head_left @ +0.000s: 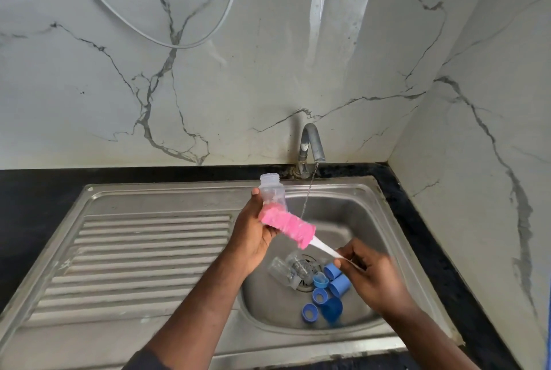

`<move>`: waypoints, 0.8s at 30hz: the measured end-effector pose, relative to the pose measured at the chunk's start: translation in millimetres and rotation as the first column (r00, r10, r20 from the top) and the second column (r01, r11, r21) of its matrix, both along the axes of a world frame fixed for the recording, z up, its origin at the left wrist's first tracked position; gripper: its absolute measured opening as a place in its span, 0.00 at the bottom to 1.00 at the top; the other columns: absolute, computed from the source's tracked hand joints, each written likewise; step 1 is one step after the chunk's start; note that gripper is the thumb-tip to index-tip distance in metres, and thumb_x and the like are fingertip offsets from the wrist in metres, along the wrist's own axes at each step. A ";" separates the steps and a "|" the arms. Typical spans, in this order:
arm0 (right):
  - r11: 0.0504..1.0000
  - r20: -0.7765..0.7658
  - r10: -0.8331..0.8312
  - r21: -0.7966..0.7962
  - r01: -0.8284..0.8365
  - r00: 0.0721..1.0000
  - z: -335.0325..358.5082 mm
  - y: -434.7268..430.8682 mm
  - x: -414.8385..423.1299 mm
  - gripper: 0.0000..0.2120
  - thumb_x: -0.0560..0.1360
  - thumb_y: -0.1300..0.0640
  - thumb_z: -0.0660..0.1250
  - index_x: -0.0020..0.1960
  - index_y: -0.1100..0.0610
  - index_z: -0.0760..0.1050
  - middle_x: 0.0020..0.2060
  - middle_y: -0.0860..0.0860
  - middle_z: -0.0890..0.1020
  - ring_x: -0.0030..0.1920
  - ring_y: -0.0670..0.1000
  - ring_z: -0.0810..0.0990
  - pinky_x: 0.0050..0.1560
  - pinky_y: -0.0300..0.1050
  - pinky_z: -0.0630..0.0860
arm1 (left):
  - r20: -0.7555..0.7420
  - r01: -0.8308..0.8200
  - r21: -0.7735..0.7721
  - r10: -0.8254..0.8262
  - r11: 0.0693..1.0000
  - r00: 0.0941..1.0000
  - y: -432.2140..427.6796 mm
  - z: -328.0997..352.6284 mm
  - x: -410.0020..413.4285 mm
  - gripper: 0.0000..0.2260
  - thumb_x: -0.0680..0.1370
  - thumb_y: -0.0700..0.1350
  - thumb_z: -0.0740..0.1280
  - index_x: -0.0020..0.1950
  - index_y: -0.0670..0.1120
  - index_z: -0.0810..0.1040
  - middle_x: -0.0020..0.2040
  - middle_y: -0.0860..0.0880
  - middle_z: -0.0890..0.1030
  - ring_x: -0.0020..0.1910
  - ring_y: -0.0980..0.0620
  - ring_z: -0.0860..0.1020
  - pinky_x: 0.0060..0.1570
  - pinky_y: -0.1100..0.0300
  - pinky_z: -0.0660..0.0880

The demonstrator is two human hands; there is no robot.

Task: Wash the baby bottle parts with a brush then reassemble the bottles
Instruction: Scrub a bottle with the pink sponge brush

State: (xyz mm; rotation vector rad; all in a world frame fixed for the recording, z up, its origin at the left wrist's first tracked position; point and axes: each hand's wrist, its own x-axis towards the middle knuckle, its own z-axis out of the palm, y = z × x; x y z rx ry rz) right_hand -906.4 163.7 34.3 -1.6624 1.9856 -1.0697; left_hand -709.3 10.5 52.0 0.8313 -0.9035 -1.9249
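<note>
I'm gripping a clear bottle [270,194] in my left hand [253,240] above the sink [351,214], neck pointing up | my right hand [369,274] is pinching the white handle of the pink brush [287,228], its head lying against the bottle's lower end | tap [310,146] is running thinly | spare bottles [290,268] and blue caps [328,292] are lying in the basin

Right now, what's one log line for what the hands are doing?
left hand: holds clear bottle | right hand: holds brush handle | pink brush head: at bottle's lower end | tap: running
</note>
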 end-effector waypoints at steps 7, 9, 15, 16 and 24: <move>0.998 -0.016 -0.059 -0.027 0.059 0.998 1.5 1.1 17.6 0.09 0.75 0.60 0.74 0.41 0.53 0.76 0.31 0.43 0.77 0.30 0.43 0.74 0.30 0.30 0.66 | 0.031 0.032 0.008 -0.033 0.999 0.999 2.0 -3.0 3.6 0.22 0.84 0.58 0.55 0.57 0.42 0.78 0.44 0.45 0.82 0.41 0.52 0.82 0.39 0.57 0.79; 0.992 0.021 -0.119 -0.032 0.120 0.993 2.7 0.7 20.4 0.09 0.75 0.61 0.73 0.40 0.54 0.75 0.30 0.42 0.77 0.30 0.43 0.74 0.30 0.30 0.66 | -0.012 0.045 0.049 -0.045 0.998 0.999 1.8 -1.7 5.7 0.25 0.81 0.61 0.56 0.62 0.42 0.77 0.47 0.44 0.82 0.43 0.50 0.81 0.38 0.57 0.79; 0.995 0.003 -0.100 -0.018 0.100 0.995 3.2 7.8 28.5 0.10 0.75 0.61 0.75 0.39 0.53 0.75 0.30 0.42 0.77 0.31 0.44 0.74 0.31 0.30 0.66 | -0.099 0.087 0.095 -0.077 0.992 0.992 -1.4 1.5 12.5 0.30 0.76 0.65 0.57 0.63 0.42 0.77 0.44 0.43 0.83 0.43 0.49 0.82 0.42 0.56 0.81; 0.989 0.016 -0.143 -0.022 0.143 0.990 3.2 8.8 28.4 0.11 0.75 0.61 0.74 0.39 0.52 0.75 0.29 0.42 0.77 0.31 0.43 0.74 0.30 0.30 0.66 | -0.096 0.097 0.086 -0.089 0.992 0.991 -1.5 2.5 12.9 0.30 0.76 0.65 0.57 0.64 0.43 0.78 0.48 0.42 0.83 0.45 0.48 0.82 0.43 0.56 0.80; 0.983 0.096 -0.180 -0.013 0.182 0.979 1.7 19.4 26.4 0.10 0.75 0.60 0.74 0.39 0.52 0.75 0.28 0.45 0.75 0.29 0.44 0.70 0.30 0.35 0.65 | -0.154 0.194 0.043 -0.185 0.980 0.971 -0.7 6.9 14.6 0.39 0.61 0.63 0.81 0.62 0.40 0.78 0.50 0.41 0.82 0.42 0.48 0.82 0.38 0.57 0.81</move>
